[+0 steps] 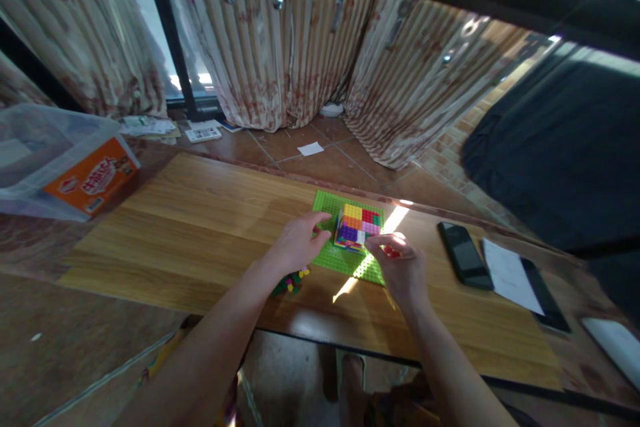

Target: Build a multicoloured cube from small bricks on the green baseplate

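A block of toy bricks (352, 225), with yellow, orange, red, pink, purple and white pieces on top, stands on a green baseplate (327, 259). My left hand (297, 240) is at the block's left side, thumb and fingers spread apart with nothing between them. At the block's front right corner, beside the white brick, my right hand (403, 267) has its fingertips pinched. Something red, like a small toy brick (393, 251), shows inside the curl of its fingers. What the fingertips themselves touch is too small to tell.
Loose bricks (290, 282), green, yellow and pink, lie under my left forearm on the wooden table (200, 213). To the right are a black phone (465, 255), a paper sheet (510, 273) and a dark device (545, 297). A clear plastic bin (55, 147) stands at the left.
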